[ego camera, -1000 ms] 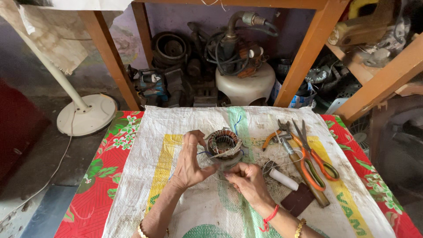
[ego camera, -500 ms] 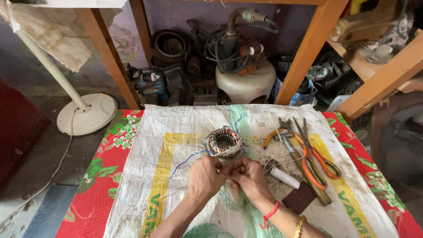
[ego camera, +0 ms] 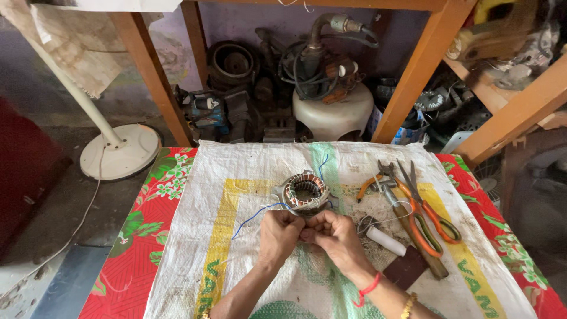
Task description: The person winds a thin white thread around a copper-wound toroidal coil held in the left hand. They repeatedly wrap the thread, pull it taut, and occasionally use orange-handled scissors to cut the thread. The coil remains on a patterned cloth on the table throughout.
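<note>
A round motor stator (ego camera: 304, 192) with copper windings lies on a white woven sack (ego camera: 236, 236). Blue wires (ego camera: 254, 215) trail from it to the left and behind it. My left hand (ego camera: 279, 233) and my right hand (ego camera: 335, 234) meet just in front of the stator, fingertips pinched together on a wire lead coming off it. A red thread circles my right wrist.
Orange-handled scissors (ego camera: 428, 210), pliers (ego camera: 378, 180), a wooden-handled tool (ego camera: 413, 236), a white tube (ego camera: 387, 241) and a dark block (ego camera: 404, 269) lie to the right. A red floral cloth (ego camera: 142, 236) lies under the sack. Wooden legs, a fan base (ego camera: 118, 150) and motor parts stand behind.
My left hand has left the stator's side and come down to join my right hand in front of it. Both hands now pinch the wire together.
</note>
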